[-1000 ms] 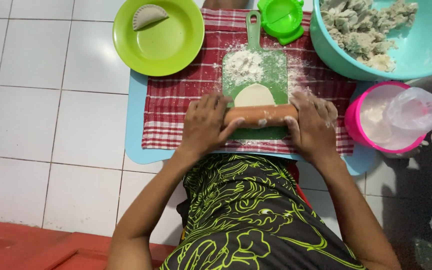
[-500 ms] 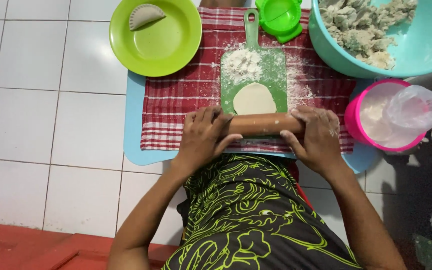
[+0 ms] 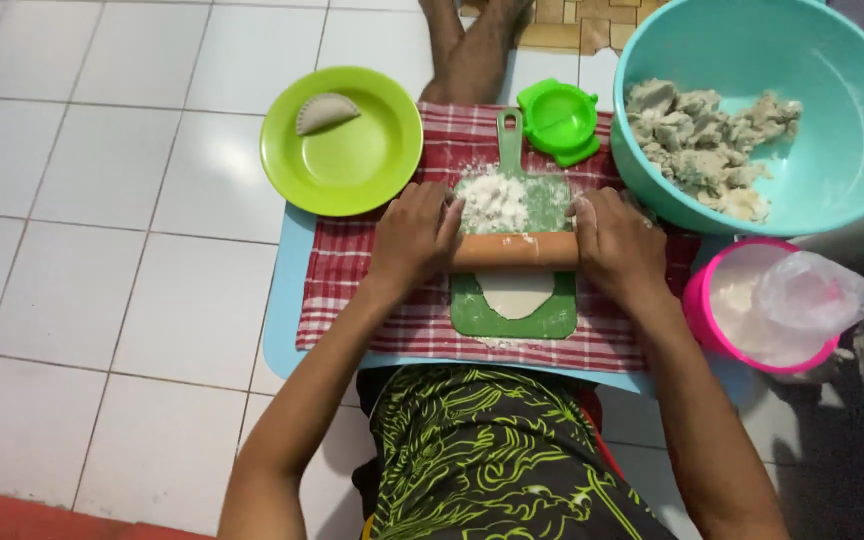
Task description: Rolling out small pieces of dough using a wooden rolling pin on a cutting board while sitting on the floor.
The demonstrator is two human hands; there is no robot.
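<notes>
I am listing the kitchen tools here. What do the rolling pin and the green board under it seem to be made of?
Rolling pin: probably wood, with a matte brown-orange surface dusted with flour. Green board: likely plastic, with a uniform bright colour, smooth face and moulded handle.

A smooth, matt wooden rolling pin [image 3: 515,251] is being pressed over soft, matt dough [image 3: 516,293] on a green plastic cutting board [image 3: 515,315] that is being dusted with powdery white flour [image 3: 493,200]. The board is being carried by a woven red-checked cloth [image 3: 372,290] over a smooth pale-blue plastic mat [image 3: 287,300], and glossy white floor tiles [image 3: 112,250] are being shown around it. Glossy plastic is being shown by the green plate [image 3: 352,170], the teal bowl [image 3: 842,150] of rough, crumbly filling [image 3: 702,140] and the pink tub [image 3: 702,320] with its crinkled clear plastic bag [image 3: 807,295].
</notes>
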